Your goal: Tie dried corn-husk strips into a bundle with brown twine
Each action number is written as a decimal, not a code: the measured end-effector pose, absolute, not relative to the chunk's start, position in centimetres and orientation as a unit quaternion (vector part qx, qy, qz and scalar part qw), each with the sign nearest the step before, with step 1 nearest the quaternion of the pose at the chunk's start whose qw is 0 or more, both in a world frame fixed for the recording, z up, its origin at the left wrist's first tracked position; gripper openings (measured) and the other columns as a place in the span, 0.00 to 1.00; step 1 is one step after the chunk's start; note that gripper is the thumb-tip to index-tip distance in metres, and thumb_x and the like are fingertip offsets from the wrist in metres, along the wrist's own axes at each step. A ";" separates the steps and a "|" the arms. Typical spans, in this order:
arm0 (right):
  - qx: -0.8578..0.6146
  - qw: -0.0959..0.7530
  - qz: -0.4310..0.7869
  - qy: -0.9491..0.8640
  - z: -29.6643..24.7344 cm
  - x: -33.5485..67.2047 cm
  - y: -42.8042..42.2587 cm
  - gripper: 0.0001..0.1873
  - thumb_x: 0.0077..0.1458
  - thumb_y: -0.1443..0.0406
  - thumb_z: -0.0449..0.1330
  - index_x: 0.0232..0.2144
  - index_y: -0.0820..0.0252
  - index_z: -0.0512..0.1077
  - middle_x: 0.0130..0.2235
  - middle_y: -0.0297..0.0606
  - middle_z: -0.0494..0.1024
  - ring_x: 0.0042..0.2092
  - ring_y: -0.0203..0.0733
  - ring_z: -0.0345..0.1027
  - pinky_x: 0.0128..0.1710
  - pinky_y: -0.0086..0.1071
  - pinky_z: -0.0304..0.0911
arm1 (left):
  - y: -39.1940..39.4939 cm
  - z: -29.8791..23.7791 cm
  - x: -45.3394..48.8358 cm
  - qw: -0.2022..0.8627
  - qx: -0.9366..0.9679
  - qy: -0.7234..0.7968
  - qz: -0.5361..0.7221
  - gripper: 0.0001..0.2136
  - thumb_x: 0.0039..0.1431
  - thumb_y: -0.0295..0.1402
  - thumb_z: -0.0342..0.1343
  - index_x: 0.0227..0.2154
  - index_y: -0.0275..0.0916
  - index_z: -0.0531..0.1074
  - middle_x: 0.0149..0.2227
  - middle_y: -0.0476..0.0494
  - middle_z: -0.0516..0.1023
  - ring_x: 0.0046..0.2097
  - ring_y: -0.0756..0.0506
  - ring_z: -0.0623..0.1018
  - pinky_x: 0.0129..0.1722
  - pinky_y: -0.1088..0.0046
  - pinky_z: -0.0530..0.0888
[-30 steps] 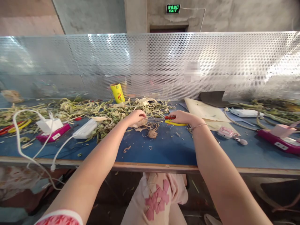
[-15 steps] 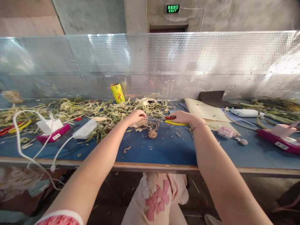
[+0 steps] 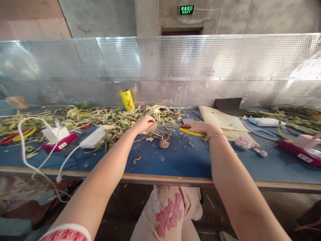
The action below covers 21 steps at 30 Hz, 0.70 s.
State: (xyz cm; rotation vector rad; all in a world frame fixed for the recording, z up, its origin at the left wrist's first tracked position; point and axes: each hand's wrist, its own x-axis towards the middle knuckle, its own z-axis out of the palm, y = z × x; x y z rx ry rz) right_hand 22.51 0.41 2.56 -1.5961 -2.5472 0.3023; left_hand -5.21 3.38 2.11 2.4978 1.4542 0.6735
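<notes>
Your left hand (image 3: 145,124) is behind and to the left of the brown ball (image 3: 164,144), its fingers curled and pinching a dry tan piece (image 3: 150,129). Your right hand (image 3: 195,126), behind the ball and to its right, is closed around the scissors (image 3: 192,132) by their red and yellow handles; you can't tell from here whether the blades are apart. The ball lies on the blue table (image 3: 180,164), with loose strands (image 3: 162,135) just behind it. The dried plants (image 3: 120,124) heap up behind it and spread well to its left, and a yellow tube (image 3: 127,101) stands farther behind. To the ball's left, beyond your forearm, is a white box (image 3: 92,138) with a cable. To its right, past your right wrist, sits a pink case (image 3: 242,143), and behind that lie sheets of paper (image 3: 220,119).
</notes>
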 end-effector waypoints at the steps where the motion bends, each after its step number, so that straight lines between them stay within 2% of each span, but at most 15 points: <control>1: -0.526 0.051 0.122 -0.840 2.6 22.5 0.4 0.22 0.45 0.44 0.55 0.30 0.55 0.67 0.33 0.36 0.75 0.31 0.40 0.66 0.28 0.32 0.56 | 3.5 2.1 -5.3 0.084 0.838 0.488 0.228 0.07 0.50 0.26 0.49 0.29 0.36 0.73 0.35 0.43 0.74 0.39 0.46 0.72 0.42 0.69 0.68; 3: -0.520 0.035 0.152 -0.839 2.7 22.5 0.5 0.24 0.44 0.43 0.55 0.30 0.56 0.65 0.35 0.38 0.74 0.32 0.42 0.66 0.29 0.33 0.56 | 3.6 2.1 -5.3 0.081 0.835 0.492 0.232 0.08 0.51 0.27 0.49 0.29 0.36 0.73 0.36 0.43 0.74 0.38 0.47 0.72 0.42 0.68 0.68; 8: -0.515 0.037 0.133 -0.846 2.5 22.3 0.8 0.27 0.42 0.40 0.53 0.29 0.56 0.63 0.37 0.39 0.74 0.35 0.44 0.66 0.30 0.34 0.55 | 3.8 2.0 -5.4 0.083 0.835 0.487 0.243 0.07 0.52 0.27 0.49 0.29 0.36 0.72 0.36 0.44 0.73 0.38 0.47 0.72 0.42 0.68 0.68; 21: -0.494 0.059 0.122 -0.859 2.5 21.9 0.6 0.26 0.45 0.41 0.51 0.28 0.57 0.62 0.34 0.38 0.73 0.34 0.42 0.65 0.31 0.33 0.54 | 3.5 1.9 -4.9 0.107 0.842 0.451 0.277 0.05 0.51 0.26 0.51 0.29 0.36 0.72 0.34 0.46 0.73 0.36 0.49 0.72 0.40 0.70 0.68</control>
